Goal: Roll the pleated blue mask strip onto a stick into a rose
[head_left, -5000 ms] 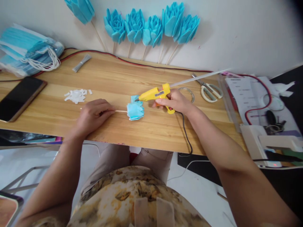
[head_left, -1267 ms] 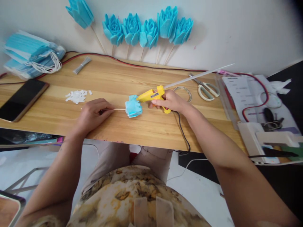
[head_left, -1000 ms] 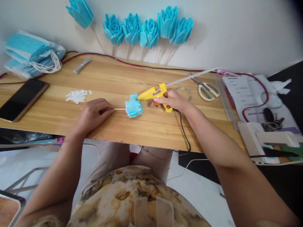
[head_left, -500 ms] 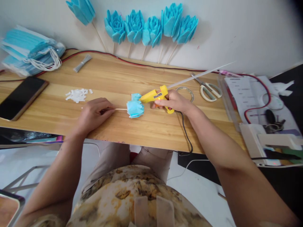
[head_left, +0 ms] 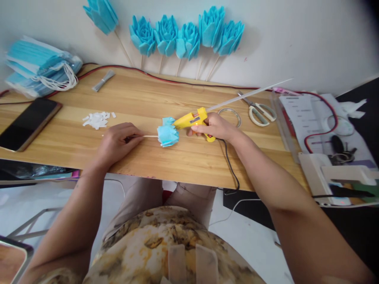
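Between the fingertips of my left hand (head_left: 122, 141) is a thin pale stick (head_left: 150, 136), held low over the table. At its right end sits a light blue artificial flower (head_left: 168, 136), with one petal (head_left: 168, 121) standing out on its far side. My right hand (head_left: 217, 127) is closed round the handle of a yellow hot glue gun (head_left: 192, 119). The gun's nozzle points left and meets the flower near that petal; whether it touches cannot be told. A long translucent glue stick (head_left: 251, 93) juts from the gun's back.
Several finished blue flowers (head_left: 167, 35) on sticks lean against the wall. Blue face masks (head_left: 38, 65), a phone (head_left: 28, 124) and white scraps (head_left: 96, 120) lie left. To the right are a tape roll (head_left: 230, 117), scissors (head_left: 260, 112) and a power strip (head_left: 318, 177). The gun's cord (head_left: 229, 161) hangs over the front edge.
The view has shifted very slightly. Both hands keep their hold, and the glue gun's nozzle stays at the flower.
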`<state>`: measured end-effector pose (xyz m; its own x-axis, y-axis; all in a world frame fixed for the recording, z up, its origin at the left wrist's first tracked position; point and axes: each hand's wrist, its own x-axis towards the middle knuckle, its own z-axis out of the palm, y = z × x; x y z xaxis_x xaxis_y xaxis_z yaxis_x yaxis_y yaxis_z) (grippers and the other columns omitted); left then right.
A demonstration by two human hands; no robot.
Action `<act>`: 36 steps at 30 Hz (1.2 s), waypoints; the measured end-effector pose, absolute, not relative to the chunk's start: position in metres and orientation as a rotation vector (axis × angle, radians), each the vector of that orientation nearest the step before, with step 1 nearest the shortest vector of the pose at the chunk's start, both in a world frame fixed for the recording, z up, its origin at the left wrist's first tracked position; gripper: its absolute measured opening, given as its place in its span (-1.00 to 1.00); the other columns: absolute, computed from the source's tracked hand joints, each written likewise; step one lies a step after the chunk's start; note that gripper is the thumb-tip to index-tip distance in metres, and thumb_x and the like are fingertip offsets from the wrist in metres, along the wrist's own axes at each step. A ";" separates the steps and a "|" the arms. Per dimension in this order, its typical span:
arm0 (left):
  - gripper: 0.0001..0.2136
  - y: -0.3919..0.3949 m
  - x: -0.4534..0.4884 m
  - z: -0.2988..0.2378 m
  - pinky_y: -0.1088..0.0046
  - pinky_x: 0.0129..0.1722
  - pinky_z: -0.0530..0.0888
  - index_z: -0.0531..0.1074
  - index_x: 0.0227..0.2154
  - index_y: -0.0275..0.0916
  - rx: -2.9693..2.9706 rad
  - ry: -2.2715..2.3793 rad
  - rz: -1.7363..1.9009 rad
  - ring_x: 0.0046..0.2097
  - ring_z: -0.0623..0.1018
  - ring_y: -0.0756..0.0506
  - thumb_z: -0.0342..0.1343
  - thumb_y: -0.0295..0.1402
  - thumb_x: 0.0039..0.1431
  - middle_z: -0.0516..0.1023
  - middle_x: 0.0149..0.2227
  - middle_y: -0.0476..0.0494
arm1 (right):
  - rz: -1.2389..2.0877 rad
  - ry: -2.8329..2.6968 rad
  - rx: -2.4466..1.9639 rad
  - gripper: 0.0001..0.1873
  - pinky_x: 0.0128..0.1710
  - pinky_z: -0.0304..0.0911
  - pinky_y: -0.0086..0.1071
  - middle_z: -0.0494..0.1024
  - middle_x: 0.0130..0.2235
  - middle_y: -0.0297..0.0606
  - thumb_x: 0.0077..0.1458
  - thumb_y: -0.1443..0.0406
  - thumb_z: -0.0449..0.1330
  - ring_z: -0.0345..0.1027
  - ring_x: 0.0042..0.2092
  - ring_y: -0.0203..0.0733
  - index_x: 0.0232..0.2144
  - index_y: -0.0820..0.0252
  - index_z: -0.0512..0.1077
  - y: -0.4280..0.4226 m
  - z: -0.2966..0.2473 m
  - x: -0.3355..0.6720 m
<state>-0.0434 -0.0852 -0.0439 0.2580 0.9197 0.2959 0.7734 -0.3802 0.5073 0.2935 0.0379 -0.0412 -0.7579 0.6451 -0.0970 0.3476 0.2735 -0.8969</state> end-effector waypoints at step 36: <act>-0.77 -0.085 -0.044 -0.046 0.35 -0.25 0.43 0.54 -0.34 -0.14 2.267 1.554 0.843 -0.30 0.56 -0.10 0.09 -0.20 0.40 0.60 -0.33 -0.09 | 1.462 -2.271 -0.913 -0.61 -0.48 0.21 -0.45 0.66 -0.35 -0.22 0.22 0.02 0.28 0.35 -0.43 -0.33 -0.27 0.25 0.63 0.038 -0.041 0.294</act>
